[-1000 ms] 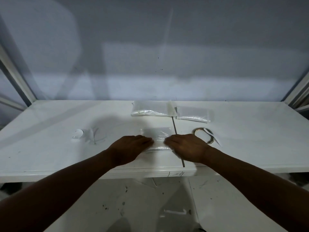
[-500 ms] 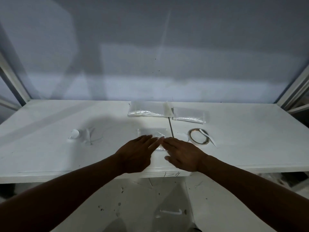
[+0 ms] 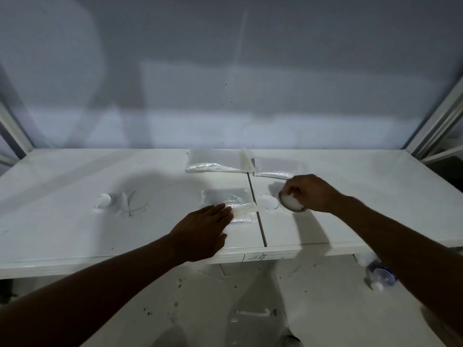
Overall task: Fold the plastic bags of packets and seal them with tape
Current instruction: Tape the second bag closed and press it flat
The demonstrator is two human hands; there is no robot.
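We judge sealing pending: left hand (image 3: 203, 230) lies flat, ungripped, pinning the folded bag (image 3: 229, 204); right hand (image 3: 309, 194), just right of it, grasps the tape roll (image 3: 292, 203). Two bags (image 3: 216, 162) sit beyond.

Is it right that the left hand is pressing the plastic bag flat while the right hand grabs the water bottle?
Not quite. In the head view the right hand grips the tape roll on the table, not the water bottle, which lies on the floor. The left hand does press the plastic bag flat.
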